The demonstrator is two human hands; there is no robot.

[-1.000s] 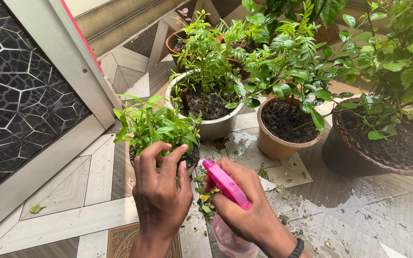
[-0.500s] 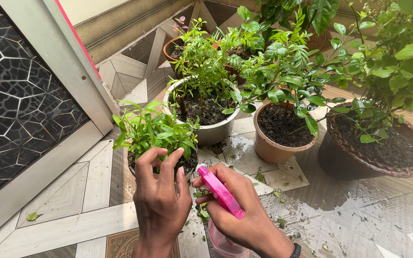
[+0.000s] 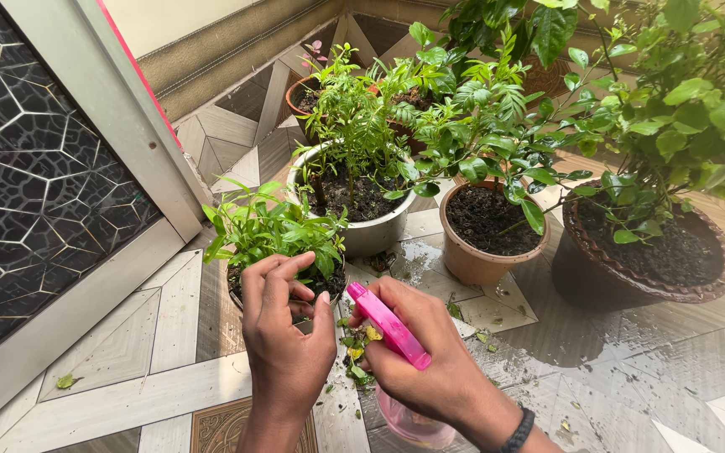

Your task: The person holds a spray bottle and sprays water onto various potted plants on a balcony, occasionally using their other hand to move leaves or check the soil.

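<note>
- Head view: the left hand [image 3: 287, 340] reached over the near edge of a small dark pot [image 3: 249, 295], its fingers [image 3: 272, 277] loosely curled and close together, touching the leafy green plant [image 3: 274, 228] growing in it.
- The right hand [image 3: 430, 361] was wrapped around a pink spray bottle [image 3: 389, 327], fingers closed on its neck and trigger, with the nozzle aimed toward that small plant; the bottle's clear body [image 3: 417, 424] hung below the palm.
- Behind stood a white pot [image 3: 379, 235], a tan pot [image 3: 480, 264] and a wide brown pot [image 3: 614, 289], all on the wet tiled floor [image 3: 631, 369].
- Torn leaf scraps [image 3: 354, 352] lay between the hands.
</note>
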